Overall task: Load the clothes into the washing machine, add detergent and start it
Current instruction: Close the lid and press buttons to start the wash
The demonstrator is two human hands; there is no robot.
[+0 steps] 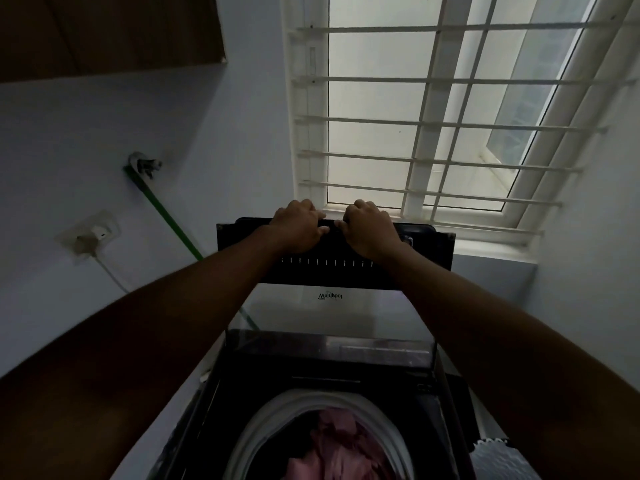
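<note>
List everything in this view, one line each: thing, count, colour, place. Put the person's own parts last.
washing machine: one, black, bottom centre, drum open
lid: one, dark with clear glass, raised upright behind the drum
clothes: pink pile, count unclear, inside the drum
window: one, white barred, upper right
hose: one, green, left wall
tap: one, grey, top of hose
socket: one, white, left wall, plugged
cabinet: one, brown, top left
left hand: grips lid's top edge
right hand: grips lid's top edge

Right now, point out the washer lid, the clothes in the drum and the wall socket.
washer lid (426, 252), head view, dark upper panel right of the hands.
clothes (341, 445), head view, pink fabric inside drum.
wall socket (90, 233), head view, white plate.
</note>
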